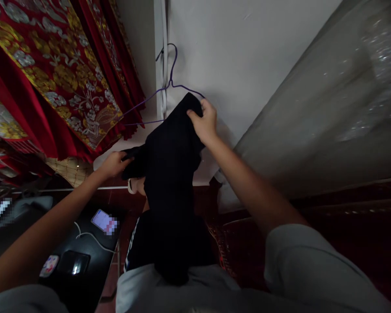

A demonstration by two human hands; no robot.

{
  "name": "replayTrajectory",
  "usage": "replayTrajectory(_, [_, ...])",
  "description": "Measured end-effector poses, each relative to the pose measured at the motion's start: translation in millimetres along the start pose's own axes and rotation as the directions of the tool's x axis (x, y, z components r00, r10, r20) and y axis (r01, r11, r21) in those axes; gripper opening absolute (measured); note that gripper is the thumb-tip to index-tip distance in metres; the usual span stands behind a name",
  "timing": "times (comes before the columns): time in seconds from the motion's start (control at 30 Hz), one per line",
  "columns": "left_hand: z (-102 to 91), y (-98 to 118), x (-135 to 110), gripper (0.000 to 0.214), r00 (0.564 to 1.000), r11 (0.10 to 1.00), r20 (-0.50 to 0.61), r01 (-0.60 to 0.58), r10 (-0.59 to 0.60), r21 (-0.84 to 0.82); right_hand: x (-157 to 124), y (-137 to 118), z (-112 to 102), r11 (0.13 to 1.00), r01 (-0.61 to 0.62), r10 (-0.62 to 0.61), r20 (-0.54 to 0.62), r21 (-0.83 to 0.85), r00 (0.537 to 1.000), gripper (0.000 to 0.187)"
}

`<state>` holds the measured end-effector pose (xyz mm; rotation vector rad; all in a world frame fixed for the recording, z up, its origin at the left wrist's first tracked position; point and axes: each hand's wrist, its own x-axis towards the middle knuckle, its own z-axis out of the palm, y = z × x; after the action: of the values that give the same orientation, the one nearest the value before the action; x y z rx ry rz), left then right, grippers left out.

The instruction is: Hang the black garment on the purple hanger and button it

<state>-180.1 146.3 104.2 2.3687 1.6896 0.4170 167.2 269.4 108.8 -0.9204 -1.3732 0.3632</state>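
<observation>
A black garment (171, 182) hangs down in front of me from a purple wire hanger (164, 89) hooked high on the white wall. My right hand (203, 121) is closed on the garment's top edge by the hanger's right shoulder. My left hand (115, 164) is closed on the garment's left edge, lower down, pulling it sideways. The cloth's lower end drapes onto my grey-trousered lap (182, 289).
Red and gold patterned curtains (61, 74) hang at the left. A grey curtain (329, 104) covers the right. A dark table (81, 261) at lower left carries a lit phone (104, 221), a white cable (91, 238) and other devices. A dark red rug (247, 243) lies below.
</observation>
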Motion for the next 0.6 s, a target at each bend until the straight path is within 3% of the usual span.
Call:
replayTrajectory(0.1, [-6.9,20,-10,0.033,0.995,0.996,-0.099,-0.034,0.026,-0.083,5,28,24,0.994,-0.056,0.059,0.03,-0.093,0.998,0.017])
replayTrajectory(0.17, [-12.2,31,-17,0.029,0.991,0.988,-0.125,-0.069,0.051,-0.141,3,35,33,0.985,-0.102,0.121,0.138,-0.14,0.983,0.009])
replayTrajectory(0.3, [-26.7,33,-23,0.032,0.971,0.978,-0.227,-0.118,0.078,-0.169,-3,34,25,0.952,-0.191,0.275,0.395,-0.239,0.877,0.04])
replayTrajectory(0.37, [-33.2,25,-21,0.033,0.966,0.989,-0.249,-0.098,0.067,-0.112,-5,31,11,0.941,-0.203,0.298,0.379,-0.269,0.876,0.047])
replayTrajectory(0.47, [-37.7,15,-14,0.031,0.975,1.0,-0.218,-0.03,0.031,0.009,-7,26,-18,0.929,-0.211,0.291,0.246,-0.305,0.924,0.045])
replayTrajectory(0.6, [-39.8,28,2,0.031,0.955,0.997,-0.29,0.072,-0.065,0.015,-7,15,-50,0.927,-0.227,0.275,0.131,-0.298,0.952,0.037])
